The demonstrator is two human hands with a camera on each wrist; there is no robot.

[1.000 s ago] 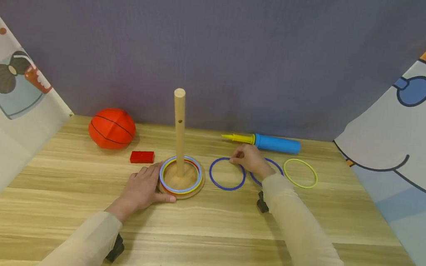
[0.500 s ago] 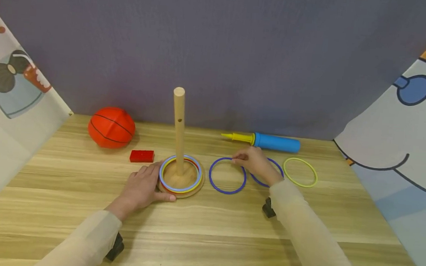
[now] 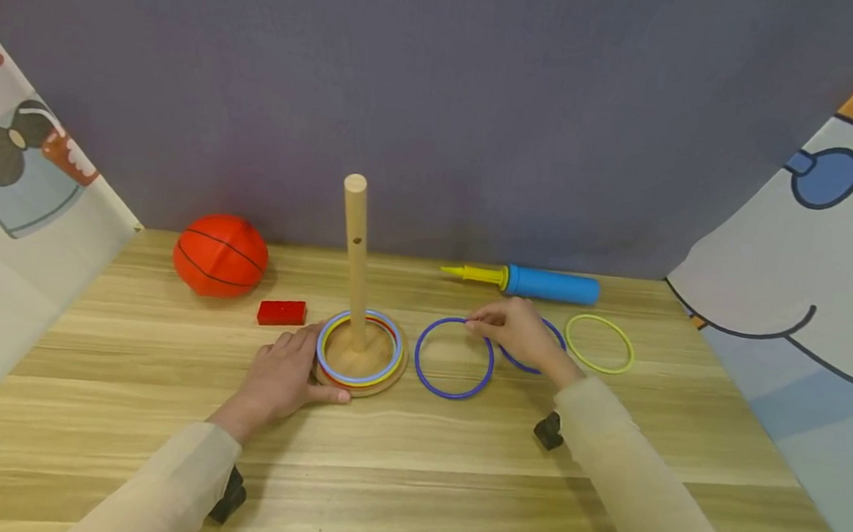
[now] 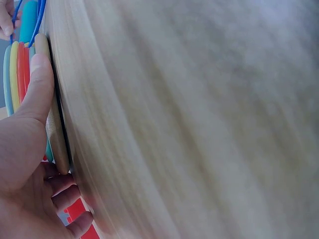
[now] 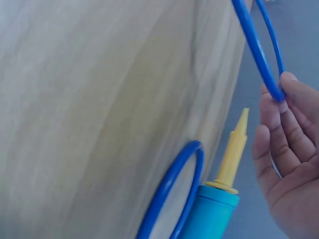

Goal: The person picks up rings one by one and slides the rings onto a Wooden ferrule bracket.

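Note:
A wooden ring-toss stand (image 3: 356, 269) stands upright with light-blue, yellow and red rings stacked around its post. My left hand (image 3: 278, 378) holds the round base (image 4: 58, 142) at its left side. The thumb lies along the near edge, and bent fingers touch the rim in the left wrist view. With thumb and fingertips, my right hand (image 3: 517, 333) pinches the far edge of a blue ring (image 5: 255, 45). That ring is raised off the table, right of the stand. A second blue ring (image 5: 164, 189) lies under the right hand, partly hidden in the head view.
A yellow ring (image 3: 631, 357) lies farther right. Behind the rings lies a blue hand pump (image 3: 553, 284) with a yellow nozzle. At left are a red basketball-patterned ball (image 3: 220, 256) and a red block (image 3: 281, 313). A grey wall (image 3: 438, 117) closes the back.
My right hand has shifted slightly right and nearer, and the pinched blue ring appears a little larger and lower in view. The left hand and stand stay put.

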